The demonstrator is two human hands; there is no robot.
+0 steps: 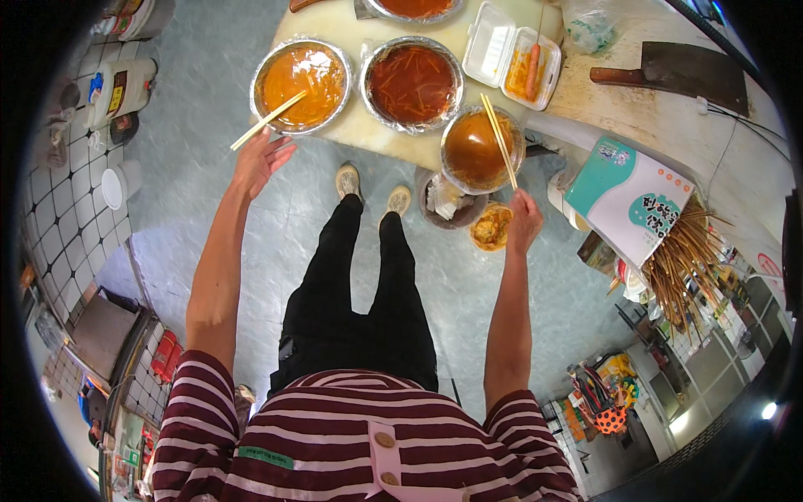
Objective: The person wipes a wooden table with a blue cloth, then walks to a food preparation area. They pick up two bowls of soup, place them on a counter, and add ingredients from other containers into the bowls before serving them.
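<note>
My left hand has its fingers apart beside a pair of chopsticks, one fingertip close to or touching them. Those chopsticks lean over the rim of a plastic-lined metal bowl of orange sauce. At the right, the fingertips of my right hand pinch the end of a second pair of chopsticks. These slant across a bowl of brown sauce at the board's corner. Between and behind these bowls stands a bowl of dark red sauce with shreds.
An open foam box holds a skewered sausage and sauce. A cleaver lies on the counter to the right. Used bamboo skewers stick out beside a printed carton. A lined bin stands below the board.
</note>
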